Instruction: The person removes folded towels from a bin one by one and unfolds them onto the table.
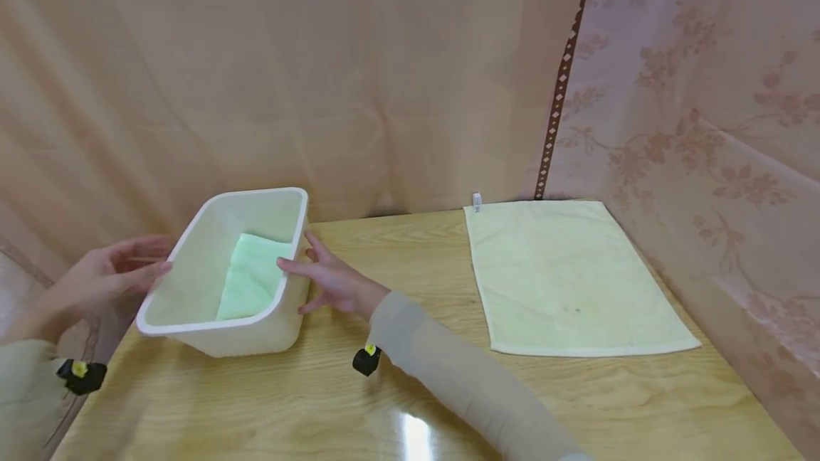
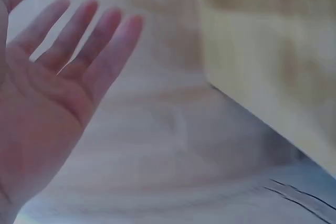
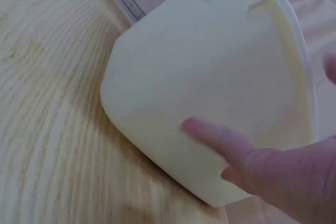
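Item: one white tub (image 1: 253, 340), upright at the far left of my worktop (image 1: 410, 247), between my two hands. Item: one pale green cloth (image 1: 253, 272) inside it, towards the right of the bottom; the head view alone shows this, for my right wrist view gives only the tub's outer wall. Item: my left hand (image 1: 118, 272), left of the tub, thumb at the rim, whether touching I cannot tell; the left wrist view adds the palm, fingers extended and slightly apart, gripping nothing. Item: my right hand (image 1: 336, 282), right of the tub, fingers spread, thumb towards the rim; the right wrist view adds one straight finger over the outer wall, contact uncertain. Item: one pale yellow-green towel (image 1: 570, 276), laid flat on the right, well apart from the tub, with a small white label (image 1: 477, 202) at its far left corner; seen from the head only. Item: two black wrist devices (image 1: 82, 375), each with a yellow patch, one by each sleeve (image 1: 461, 375). Item: plain beige drape (image 1: 384, 77) at the far side, floral fabric (image 1: 705, 148) on the right.
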Motion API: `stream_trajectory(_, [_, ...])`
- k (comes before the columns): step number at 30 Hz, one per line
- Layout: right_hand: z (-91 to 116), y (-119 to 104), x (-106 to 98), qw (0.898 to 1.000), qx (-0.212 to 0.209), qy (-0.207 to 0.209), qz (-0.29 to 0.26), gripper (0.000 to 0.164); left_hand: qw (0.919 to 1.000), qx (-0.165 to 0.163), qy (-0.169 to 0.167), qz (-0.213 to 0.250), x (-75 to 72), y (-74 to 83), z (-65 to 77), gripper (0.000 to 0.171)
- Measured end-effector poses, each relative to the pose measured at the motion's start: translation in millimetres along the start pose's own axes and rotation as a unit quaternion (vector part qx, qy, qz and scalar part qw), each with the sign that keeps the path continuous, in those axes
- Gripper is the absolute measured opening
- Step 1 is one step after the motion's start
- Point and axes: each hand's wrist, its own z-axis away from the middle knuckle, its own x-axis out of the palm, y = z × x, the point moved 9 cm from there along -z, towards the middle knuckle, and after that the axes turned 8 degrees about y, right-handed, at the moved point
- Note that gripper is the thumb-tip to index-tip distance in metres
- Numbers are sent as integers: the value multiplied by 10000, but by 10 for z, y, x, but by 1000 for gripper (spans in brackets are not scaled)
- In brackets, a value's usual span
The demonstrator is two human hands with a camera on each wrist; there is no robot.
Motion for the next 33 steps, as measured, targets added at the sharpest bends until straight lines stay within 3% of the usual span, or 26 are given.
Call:
stream_trajectory(3, [16, -1, -17, 9995, 32, -125, 284, 93, 9975, 325, 565, -275, -142, 326, -185, 59])
stream_trajectory(6, [36, 13, -14, 9985, 37, -305, 451, 102, 9905, 885, 960, -433, -190, 694, -360, 56])
stream_trajectory(9, [57, 33, -2, 9980, 65, -434, 456, 109, 9786, 1434, 1029, -1056, -81, 1015, -536, 54])
stream_trajectory(13, [62, 62, 25, 9982, 68, -456, 391, 111, 9498, 2224, 1035, -1943, 175, 1262, -796, 54])
stream_trajectory(15, [64, 104, 38, 9986, 179, -420, 261, 110, 9385, 2374, 992, -2303, 314, 1273, -921, 55])
stream_trajectory(17, [73, 156, 45, 9987, 350, -360, 77, 108, 9327, 2332, 823, -2625, 461, 1223, -1037, 57])
stream_trajectory(22, [98, 249, 74, 9977, 566, -287, -241, 103, 9366, 1589, -215, -3114, 826, 909, -1180, 70])
stream_trajectory(24, [105, 255, 91, 9978, 531, -305, -238, 103, 9367, 1481, -411, -3147, 905, 806, -1192, 71])
stream_trajectory(30, [124, 251, 91, 9981, 479, -330, -185, 103, 9128, 2346, 116, -3340, 963, 838, -1220, 57])
stream_trajectory(31, [124, 250, 86, 9982, 478, -331, -171, 103, 9130, 2384, 64, -3309, 990, 829, -1230, 57])
stream_trajectory(33, [126, 244, 77, 9982, 475, -329, -166, 102, 9208, 2214, -284, -3199, 1080, 757, -1257, 64])
